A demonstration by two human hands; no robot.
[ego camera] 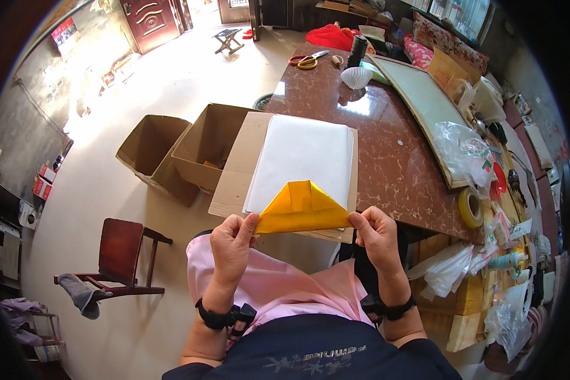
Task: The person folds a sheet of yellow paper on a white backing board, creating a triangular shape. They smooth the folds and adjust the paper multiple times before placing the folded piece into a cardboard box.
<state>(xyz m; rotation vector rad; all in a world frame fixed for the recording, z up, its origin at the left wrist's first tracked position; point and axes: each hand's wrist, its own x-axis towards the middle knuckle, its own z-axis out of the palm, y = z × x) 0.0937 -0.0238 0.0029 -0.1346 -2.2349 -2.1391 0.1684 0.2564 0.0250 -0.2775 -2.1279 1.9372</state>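
Note:
A folded piece of shiny gold paper [300, 209], roughly a trapezoid with a flat top and a wide base, is stretched between my two hands. My left hand [232, 242] pinches its left corner between thumb and fingers. At the opposite corner, my right hand [374, 237] does the same. Behind and partly under the gold paper lies a stack of white paper sheets [308, 152]. The stack rests on a flat piece of brown cardboard [235, 175] at the table's near end. The gold paper covers the stack's near edge.
Two cardboard boxes [147, 142] stand left of the marbled table [313, 85]. Scissors [308, 60] lie at its far end. A framed board [418, 109], a roll of tape [470, 208] and plastic bags [463, 147] are at the right. A wooden chair [118, 251] stands on the left.

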